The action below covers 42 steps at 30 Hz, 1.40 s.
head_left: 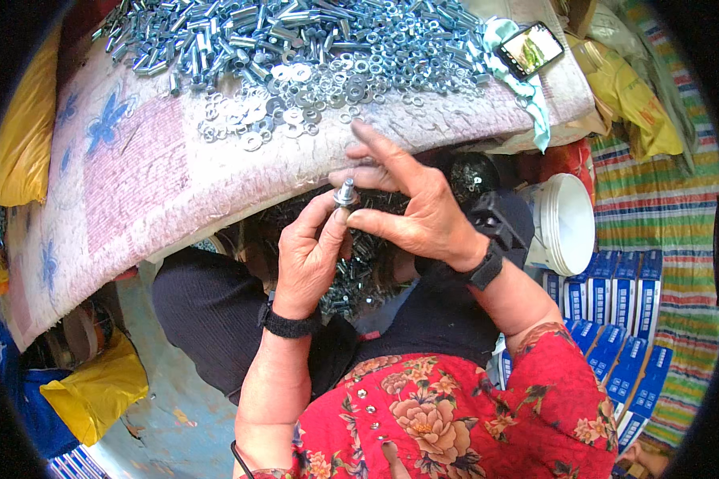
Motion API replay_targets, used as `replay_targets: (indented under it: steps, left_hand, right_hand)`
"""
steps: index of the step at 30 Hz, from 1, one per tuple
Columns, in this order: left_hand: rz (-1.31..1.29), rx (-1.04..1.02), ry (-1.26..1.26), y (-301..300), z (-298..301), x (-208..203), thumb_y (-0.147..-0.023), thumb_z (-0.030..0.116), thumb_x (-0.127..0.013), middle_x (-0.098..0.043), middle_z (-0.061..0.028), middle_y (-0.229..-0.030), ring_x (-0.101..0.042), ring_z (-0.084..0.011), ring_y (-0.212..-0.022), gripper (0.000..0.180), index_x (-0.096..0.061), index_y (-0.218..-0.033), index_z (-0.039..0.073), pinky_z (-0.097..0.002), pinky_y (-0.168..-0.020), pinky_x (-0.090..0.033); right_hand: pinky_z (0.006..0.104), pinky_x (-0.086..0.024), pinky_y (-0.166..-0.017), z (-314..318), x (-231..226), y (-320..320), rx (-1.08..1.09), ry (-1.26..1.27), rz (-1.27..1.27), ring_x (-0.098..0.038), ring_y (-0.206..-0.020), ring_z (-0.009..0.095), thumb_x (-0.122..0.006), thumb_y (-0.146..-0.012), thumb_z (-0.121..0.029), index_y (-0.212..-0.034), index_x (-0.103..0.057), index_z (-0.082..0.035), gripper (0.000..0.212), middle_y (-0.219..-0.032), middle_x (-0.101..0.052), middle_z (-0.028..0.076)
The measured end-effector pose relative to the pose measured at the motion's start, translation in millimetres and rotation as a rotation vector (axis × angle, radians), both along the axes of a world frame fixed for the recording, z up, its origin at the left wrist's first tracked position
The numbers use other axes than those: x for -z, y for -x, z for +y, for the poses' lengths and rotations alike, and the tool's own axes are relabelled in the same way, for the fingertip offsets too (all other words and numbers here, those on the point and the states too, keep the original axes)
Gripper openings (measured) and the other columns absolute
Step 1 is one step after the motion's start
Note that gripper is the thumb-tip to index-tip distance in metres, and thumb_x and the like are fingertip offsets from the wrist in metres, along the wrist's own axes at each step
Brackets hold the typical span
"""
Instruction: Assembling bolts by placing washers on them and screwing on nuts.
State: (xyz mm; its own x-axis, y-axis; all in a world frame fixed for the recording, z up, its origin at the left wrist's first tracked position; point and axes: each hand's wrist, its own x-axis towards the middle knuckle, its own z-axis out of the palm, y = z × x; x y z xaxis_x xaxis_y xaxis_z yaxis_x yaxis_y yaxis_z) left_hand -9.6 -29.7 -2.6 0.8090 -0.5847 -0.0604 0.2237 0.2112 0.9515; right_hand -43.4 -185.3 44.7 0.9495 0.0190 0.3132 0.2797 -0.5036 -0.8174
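My left hand (307, 251) pinches a short silvery bolt (345, 191) between thumb and fingertips, its threaded end pointing up. A washer or nut seems to sit around its shank, too small to tell which. Close on the right is my right hand (419, 207), its fingers stretched apart and its thumb tip beside the bolt; whether that thumb touches it I cannot tell. Just beyond my hands, flat washers (291, 116) lie loose on the cloth-covered table (136, 172). Behind them rises a heap of metal sleeves and nuts (295, 40).
A phone (531, 50) lies on a pale teal cloth (499, 32) at the table's right. A white bucket (563, 223) stands to my right, near stacked blue boxes (627, 375). More bolts (343, 287) lie below the table edge, between my legs. A yellow bag (96, 387) is at lower left.
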Motion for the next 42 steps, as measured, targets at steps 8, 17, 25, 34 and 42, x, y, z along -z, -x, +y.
replay_targets:
  steps: [8, 17, 25, 34, 42]
  left_hand:
    - [-0.004, -0.012, -0.002, -4, 2, -2, -0.090, 0.022, -0.050, -0.044, 0.0046, -0.064, -0.040, -0.0038, -0.051, 0.024, -0.056, -0.104, 0.003, -0.0176, -0.045, -0.030]
    - [0.047, -0.015, 0.011, -7, 7, 1, -0.090, 0.020, -0.050, -0.044, 0.0041, -0.064, -0.040, -0.0045, -0.051, 0.024, -0.056, -0.105, 0.002, -0.0181, -0.045, -0.030]
    - [0.030, -0.012, 0.027, -6, 5, -2, -0.089, 0.017, -0.053, -0.048, 0.0049, -0.061, -0.043, -0.0026, -0.050, 0.025, -0.056, -0.110, 0.003, -0.0183, -0.046, -0.036]
    - [-0.041, 0.006, 0.010, 1, 9, -3, -0.087, 0.016, -0.055, -0.049, 0.0060, -0.062, -0.043, -0.0011, -0.051, 0.023, -0.058, -0.106, 0.004, -0.0177, -0.045, -0.035]
    - [-0.279, -0.036, -0.084, 9, 12, -10, -0.084, 0.013, -0.058, -0.061, -0.0048, -0.073, -0.057, -0.0113, -0.062, 0.019, -0.061, -0.098, 0.002, -0.0244, -0.056, -0.045]
  right_hand:
    - [0.0355, -0.045, -0.076, -78, 0, -107, 0.182, 0.842, -0.332, -0.054, -0.087, 0.028, -0.059, -0.072, -0.006, -0.100, -0.060, -0.006, 0.028, -0.091, -0.059, 0.012]
    - [0.0369, -0.045, -0.076, -79, -4, -115, 0.198, 0.998, -0.304, -0.055, -0.086, 0.030, -0.057, -0.075, -0.011, -0.082, -0.057, -0.001, 0.012, -0.085, -0.057, 0.014]
    - [0.0337, -0.045, -0.067, -16, -31, -36, -0.282, 0.335, -0.079, -0.057, -0.076, 0.030, -0.057, -0.078, -0.006, -0.093, -0.054, -0.001, 0.016, -0.081, -0.057, 0.014]
    - [0.0341, -0.044, -0.066, -16, -40, -21, -0.287, 0.374, -0.027, -0.057, -0.077, 0.030, -0.058, -0.077, -0.007, -0.091, -0.055, -0.001, 0.016, -0.081, -0.057, 0.015]
    - [0.0399, -0.036, -0.053, -7, -39, -15, -0.223, 0.592, -0.250, -0.045, -0.059, 0.034, -0.059, -0.073, -0.013, -0.070, -0.044, -0.002, 0.018, -0.064, -0.042, 0.015]
